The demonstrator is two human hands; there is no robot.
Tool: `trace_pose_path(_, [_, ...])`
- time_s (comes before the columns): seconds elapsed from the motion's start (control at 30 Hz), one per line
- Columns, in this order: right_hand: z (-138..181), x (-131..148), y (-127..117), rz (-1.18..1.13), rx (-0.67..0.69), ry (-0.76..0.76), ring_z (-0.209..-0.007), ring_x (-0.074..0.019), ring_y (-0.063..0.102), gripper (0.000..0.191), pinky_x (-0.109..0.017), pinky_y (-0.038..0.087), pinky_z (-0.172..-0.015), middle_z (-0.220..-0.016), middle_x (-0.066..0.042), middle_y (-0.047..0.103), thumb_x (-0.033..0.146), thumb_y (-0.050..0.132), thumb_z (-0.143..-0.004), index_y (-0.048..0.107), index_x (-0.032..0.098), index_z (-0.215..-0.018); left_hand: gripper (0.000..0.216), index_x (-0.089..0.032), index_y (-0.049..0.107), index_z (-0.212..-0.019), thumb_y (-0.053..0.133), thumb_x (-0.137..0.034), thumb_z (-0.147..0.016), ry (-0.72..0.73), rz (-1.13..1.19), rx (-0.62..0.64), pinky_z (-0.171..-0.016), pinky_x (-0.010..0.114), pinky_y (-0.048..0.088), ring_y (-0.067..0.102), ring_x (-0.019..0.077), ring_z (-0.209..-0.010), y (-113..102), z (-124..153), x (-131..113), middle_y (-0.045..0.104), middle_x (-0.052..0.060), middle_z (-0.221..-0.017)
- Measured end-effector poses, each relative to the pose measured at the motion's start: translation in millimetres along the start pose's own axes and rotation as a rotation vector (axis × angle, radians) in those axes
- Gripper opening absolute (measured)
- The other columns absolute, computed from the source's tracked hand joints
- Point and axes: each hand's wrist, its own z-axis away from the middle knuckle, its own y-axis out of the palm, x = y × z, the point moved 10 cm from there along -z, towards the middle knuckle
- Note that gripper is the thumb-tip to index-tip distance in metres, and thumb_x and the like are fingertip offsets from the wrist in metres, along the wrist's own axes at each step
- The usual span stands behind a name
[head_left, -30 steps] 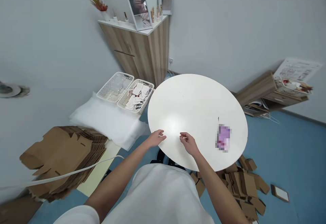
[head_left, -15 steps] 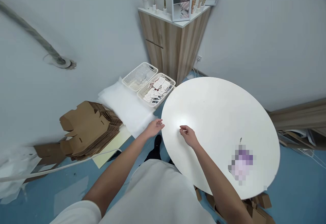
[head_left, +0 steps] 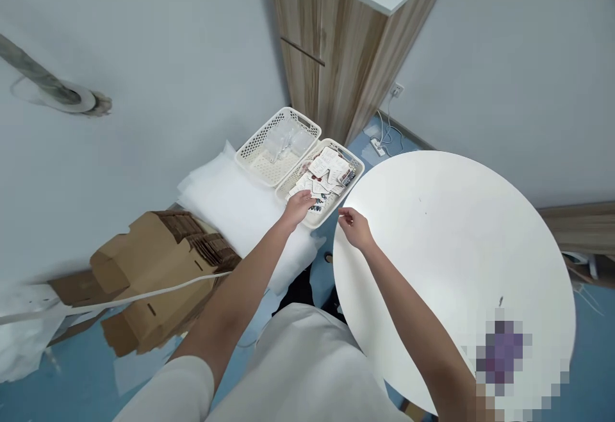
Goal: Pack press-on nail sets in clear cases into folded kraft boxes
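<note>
- Since half a second ago, the left hand (head_left: 298, 207) has moved forward from the edge of the round table (head_left: 432, 230) to the card basket (head_left: 339, 200) left of it.
- The right hand (head_left: 355, 227), fingers half curled with nothing seen in them, is over the table's left edge.
- A pixelated purple item (head_left: 504, 351) lies at the table's near right.
- The left fingers extend over the near packets; whether they pinch one cannot be told.
- Flattened cardboard (head_left: 158, 262) and white sheets (head_left: 211, 185) lie left of the table.
- The printed cards (head_left: 329, 164) fill the card basket, just beside the table.
- A second basket (head_left: 271, 169), farther left of the table, holds clear plastic (head_left: 288, 140).
- Beyond the table's far left stands a wood-grain cabinet (head_left: 331, 44).
</note>
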Motion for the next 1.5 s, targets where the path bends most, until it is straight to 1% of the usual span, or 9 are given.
trace_pose_path(0.13, [-56.1,16.3,10.0,0.098,-0.032,-0.054,-0.090,-0.0172,0.058,0.036,-0.034,0.047,-0.082,-0.103,-0.005,0.061,0.018,0.047,-0.071,0.055,0.021,-0.106,0.059,-0.018,0.034,-0.128,0.054,-0.030,-0.074,-0.045,0.034,0.054,-0.090,0.034,0.040,0.042,0.0212,-0.120,11.1,-40.9,4.5,0.037,0.015,-0.136])
trace_pose_path(0.23, [-89.5,18.4,16.2,0.197,-0.047,-0.063,-0.097,-0.0201,0.055,0.037,-0.038,0.045,-0.086,-0.107,-0.007,0.060,0.018,0.049,-0.070,0.055,0.019,-0.106,0.060,-0.019,0.027,-0.131,0.050,-0.030,-0.076,-0.065,0.076,0.058,-0.091,0.034,0.039,0.037,0.0206,-0.124,16.5,-60.4,3.4,0.027,0.012,-0.142])
trace_pose_path(0.43, [-130.7,23.8,23.9,0.298,-0.063,-0.096,-0.097,-0.0214,0.054,0.038,-0.041,0.042,-0.088,-0.104,-0.008,0.060,0.015,0.048,-0.070,0.054,0.017,-0.107,0.049,-0.029,0.033,-0.128,0.041,-0.025,-0.080,-0.021,0.236,0.155,-0.095,0.036,0.034,0.041,0.0165,-0.120,31.4,-77.3,-14.8,0.043,0.001,-0.132])
trace_pose_path(0.57, [-153.4,28.4,26.9,0.348,-0.063,-0.092,-0.099,-0.0228,0.054,0.038,-0.042,0.040,-0.091,-0.106,-0.010,0.058,0.014,0.047,-0.070,0.054,0.014,-0.108,0.042,-0.030,0.031,-0.129,0.029,-0.039,-0.088,-0.066,0.252,0.098,-0.095,0.037,0.034,0.036,0.0171,-0.123,28.4,-85.0,-19.2,0.040,0.001,-0.134])
trace_pose_path(0.7, [-171.0,28.5,30.8,0.385,-0.077,-0.093,-0.105,-0.0251,0.049,0.039,-0.044,0.035,-0.095,-0.111,-0.013,0.056,0.014,0.045,-0.072,0.052,0.011,-0.110,0.049,-0.029,0.030,-0.131,0.015,-0.050,-0.089,-0.115,0.313,0.099,-0.095,0.035,0.034,0.034,0.0169,-0.126,30.4,-91.6,-19.8,0.036,0.000,-0.138])
trace_pose_path(0.9, [-177.3,21.8,40.4,0.412,-0.074,-0.102,-0.105,-0.0258,0.048,0.042,-0.043,0.036,-0.094,-0.111,-0.015,0.055,0.014,0.046,-0.069,0.051,0.010,-0.112,0.049,-0.034,0.040,-0.125,0.026,-0.058,-0.084,-0.213,0.538,0.057,-0.099,0.033,0.029,0.035,0.0179,-0.125,30.0,-93.8,-10.4,0.042,-0.002,-0.134])
trace_pose_path(1.07, [-175.0,12.7,34.0,0.347,-0.115,-0.049,-0.092,-0.0235,0.054,0.041,-0.041,0.042,-0.086,-0.102,-0.012,0.059,0.014,0.046,-0.066,0.054,0.012,-0.107,0.045,-0.032,0.044,-0.121,0.032,-0.055,-0.084,-0.192,0.631,0.056,-0.099,0.035,0.029,0.033,0.0191,-0.126,28.4,-91.5,-7.6,0.041,-0.001,-0.134])
trace_pose_path(1.3, [-158.1,9.8,20.2,0.265,-0.132,0.011,-0.071,-0.0163,0.055,0.026,-0.034,0.045,-0.073,-0.080,-0.004,0.062,0.016,0.049,-0.065,0.059,0.015,-0.090,0.051,-0.027,0.046,-0.118,0.034,-0.059,-0.081,-0.215,0.631,-0.012,-0.087,0.034,0.038,0.038,0.0221,-0.121,19.7,-72.7,2.0,0.041,0.004,-0.133])
trace_pose_path(1.5, [-132.8,2.5,19.9,0.066,-0.105,0.071,-0.062,-0.0131,0.053,0.027,-0.030,0.045,-0.067,-0.071,-0.001,0.059,0.021,0.055,-0.063,0.058,0.016,-0.090,0.049,-0.023,0.050,-0.113,0.039,-0.057,-0.079,-0.225,0.672,-0.085,-0.076,0.029,0.042,0.043,0.0221,-0.114,6.3,-46.2,2.7,0.047,0.007,-0.124])
